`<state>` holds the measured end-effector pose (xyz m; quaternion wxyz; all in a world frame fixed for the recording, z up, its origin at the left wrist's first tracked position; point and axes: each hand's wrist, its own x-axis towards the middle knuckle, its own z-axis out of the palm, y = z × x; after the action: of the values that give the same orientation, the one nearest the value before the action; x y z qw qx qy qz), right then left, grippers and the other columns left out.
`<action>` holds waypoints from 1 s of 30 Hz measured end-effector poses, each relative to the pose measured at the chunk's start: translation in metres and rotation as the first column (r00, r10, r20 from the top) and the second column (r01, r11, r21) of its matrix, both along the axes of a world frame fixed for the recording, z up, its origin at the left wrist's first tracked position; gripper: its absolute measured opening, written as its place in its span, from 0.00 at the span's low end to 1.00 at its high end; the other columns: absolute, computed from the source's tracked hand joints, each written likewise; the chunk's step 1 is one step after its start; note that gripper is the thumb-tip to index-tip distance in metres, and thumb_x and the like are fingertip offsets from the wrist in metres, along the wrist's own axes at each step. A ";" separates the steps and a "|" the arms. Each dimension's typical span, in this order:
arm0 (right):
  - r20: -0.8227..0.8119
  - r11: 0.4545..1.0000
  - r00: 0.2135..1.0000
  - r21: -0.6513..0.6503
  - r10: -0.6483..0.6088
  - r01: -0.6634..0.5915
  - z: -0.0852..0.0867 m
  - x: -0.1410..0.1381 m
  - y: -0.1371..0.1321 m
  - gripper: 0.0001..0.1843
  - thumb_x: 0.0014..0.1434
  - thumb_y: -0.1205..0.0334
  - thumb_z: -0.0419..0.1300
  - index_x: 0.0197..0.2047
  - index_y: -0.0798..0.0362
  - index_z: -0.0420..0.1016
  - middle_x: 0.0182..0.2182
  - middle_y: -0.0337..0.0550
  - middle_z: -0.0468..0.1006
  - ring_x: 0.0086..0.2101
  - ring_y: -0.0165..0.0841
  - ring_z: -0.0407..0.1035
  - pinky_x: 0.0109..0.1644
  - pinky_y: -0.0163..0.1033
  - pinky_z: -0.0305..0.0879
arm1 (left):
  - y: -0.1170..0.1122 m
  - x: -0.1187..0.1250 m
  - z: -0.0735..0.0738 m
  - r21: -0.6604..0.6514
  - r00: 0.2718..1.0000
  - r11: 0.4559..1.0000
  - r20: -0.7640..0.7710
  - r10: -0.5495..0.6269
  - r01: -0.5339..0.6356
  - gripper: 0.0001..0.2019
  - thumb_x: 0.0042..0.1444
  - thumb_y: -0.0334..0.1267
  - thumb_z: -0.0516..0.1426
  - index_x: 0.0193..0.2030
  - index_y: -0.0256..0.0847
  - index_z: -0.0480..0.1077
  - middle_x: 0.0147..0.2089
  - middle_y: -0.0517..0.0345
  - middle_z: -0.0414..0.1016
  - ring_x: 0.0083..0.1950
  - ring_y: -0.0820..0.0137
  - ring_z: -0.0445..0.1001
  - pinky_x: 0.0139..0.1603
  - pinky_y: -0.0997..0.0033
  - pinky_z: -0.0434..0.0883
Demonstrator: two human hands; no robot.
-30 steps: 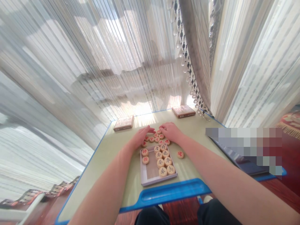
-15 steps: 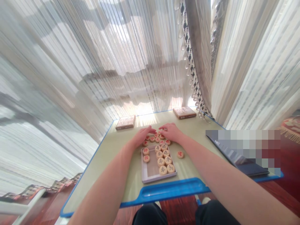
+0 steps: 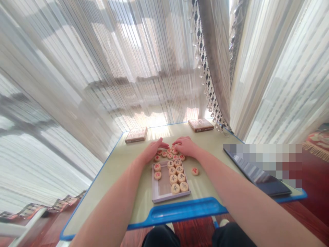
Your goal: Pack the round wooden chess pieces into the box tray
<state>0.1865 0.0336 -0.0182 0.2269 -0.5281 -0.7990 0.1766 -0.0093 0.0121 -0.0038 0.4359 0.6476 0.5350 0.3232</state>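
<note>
Loose red-marked xiangqi pieces (image 3: 170,155) lie in a cluster beyond a shallow box (image 3: 158,199). My left hand (image 3: 152,150) curves around the cluster's left side, fingers stretched out and apart from any grip. Across from it, my right hand (image 3: 187,146) rests at the cluster's right side, its fingers extended over the far pieces and partly covering them. Inside the box, black-marked pieces (image 3: 175,188) fill two columns on the right, and two red-marked pieces (image 3: 157,167) sit at the upper left. One red-marked piece (image 3: 194,171) lies alone right of the box.
Two flat boxes (image 3: 136,134) (image 3: 200,125) stand along the table's far edge. A dark, partly blurred device (image 3: 269,183) lies at the right. The table (image 3: 108,192) has a blue rim with a molded tray (image 3: 187,209) in front. Sheer curtains (image 3: 123,85) hang behind.
Both hands have drawn slightly nearer, pushing the far pieces closer to the box. The whole view has shifted a little, moving the scene leftward.
</note>
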 end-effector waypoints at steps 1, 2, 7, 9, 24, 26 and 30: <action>-0.006 1.000 1.000 -0.002 0.003 -0.003 0.000 0.000 0.000 0.16 0.53 0.60 0.55 0.42 0.48 0.80 0.45 0.44 0.75 0.50 0.40 0.61 0.57 0.41 0.53 | 0.000 0.000 0.000 0.003 1.000 1.000 -0.001 -0.004 0.004 0.31 0.54 0.62 0.45 0.40 0.39 0.76 0.45 0.50 0.78 0.51 0.60 0.71 0.56 0.62 0.62; -0.014 1.000 1.000 0.000 0.002 -0.002 -0.001 0.000 0.000 0.15 0.52 0.59 0.55 0.40 0.48 0.80 0.45 0.43 0.75 0.50 0.40 0.61 0.57 0.41 0.53 | 0.000 0.000 0.000 0.007 1.000 1.000 -0.001 -0.005 0.005 0.30 0.54 0.62 0.45 0.40 0.39 0.76 0.45 0.50 0.78 0.51 0.61 0.71 0.56 0.62 0.61; -0.054 1.000 0.998 0.021 -0.022 0.023 -0.003 0.000 0.001 0.13 0.50 0.58 0.57 0.36 0.51 0.81 0.39 0.45 0.76 0.47 0.41 0.62 0.54 0.41 0.56 | 0.001 -0.001 -0.002 0.021 1.000 1.000 -0.004 -0.009 0.009 0.30 0.55 0.62 0.45 0.41 0.39 0.76 0.45 0.49 0.78 0.50 0.60 0.71 0.56 0.61 0.61; -0.061 0.999 0.998 0.025 -0.021 0.023 -0.004 0.000 0.001 0.14 0.50 0.57 0.57 0.37 0.51 0.80 0.40 0.45 0.76 0.47 0.41 0.62 0.55 0.41 0.56 | 0.001 -0.001 -0.002 0.016 1.000 1.000 -0.007 -0.008 0.008 0.31 0.54 0.62 0.45 0.41 0.38 0.76 0.45 0.49 0.78 0.50 0.60 0.71 0.55 0.61 0.61; -0.021 1.000 1.000 0.026 -0.004 0.005 -0.002 0.000 0.000 0.19 0.54 0.55 0.55 0.47 0.51 0.77 0.45 0.45 0.76 0.50 0.41 0.61 0.57 0.41 0.54 | -0.009 0.003 0.007 -0.028 0.998 0.998 -0.018 -0.052 0.052 0.30 0.54 0.62 0.45 0.45 0.41 0.75 0.50 0.52 0.76 0.55 0.60 0.68 0.57 0.63 0.60; -0.011 1.000 1.000 0.025 0.000 0.000 -0.001 0.000 -0.002 0.19 0.54 0.54 0.56 0.46 0.52 0.77 0.43 0.46 0.76 0.50 0.41 0.61 0.56 0.41 0.55 | -0.009 0.003 0.007 -0.031 0.998 0.998 -0.026 -0.053 0.052 0.30 0.54 0.62 0.45 0.45 0.40 0.75 0.51 0.52 0.75 0.55 0.60 0.68 0.57 0.63 0.61; 0.005 0.999 1.000 0.044 -0.008 0.007 -0.002 -0.002 -0.003 0.18 0.54 0.51 0.55 0.42 0.52 0.79 0.42 0.47 0.75 0.48 0.43 0.61 0.54 0.43 0.56 | -0.010 0.002 0.007 -0.024 0.997 0.997 -0.024 -0.069 0.069 0.31 0.54 0.62 0.45 0.47 0.40 0.75 0.51 0.52 0.75 0.56 0.60 0.67 0.58 0.62 0.60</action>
<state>0.1848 0.0310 -0.0201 0.2369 -0.5266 -0.8012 0.1569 -0.0069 0.0025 0.0033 0.4476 0.6645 0.5214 0.2936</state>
